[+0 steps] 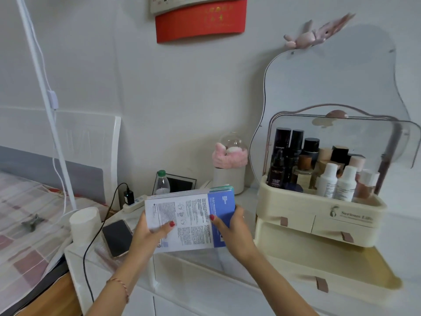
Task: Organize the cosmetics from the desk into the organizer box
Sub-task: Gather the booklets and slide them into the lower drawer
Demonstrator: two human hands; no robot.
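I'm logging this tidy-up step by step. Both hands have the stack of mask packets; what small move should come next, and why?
Probably carry the packets right and down to the open bottom drawer of the organizer. Left hand and right hand both hold the stack above the desk, the top tray looks full of bottles, and that drawer is pulled out.

A stack of flat white-and-blue sachets [190,221] is held level above the desk [227,265], left of the cream organizer box [319,210], whose clear lid stands raised over upright bottles [337,185].
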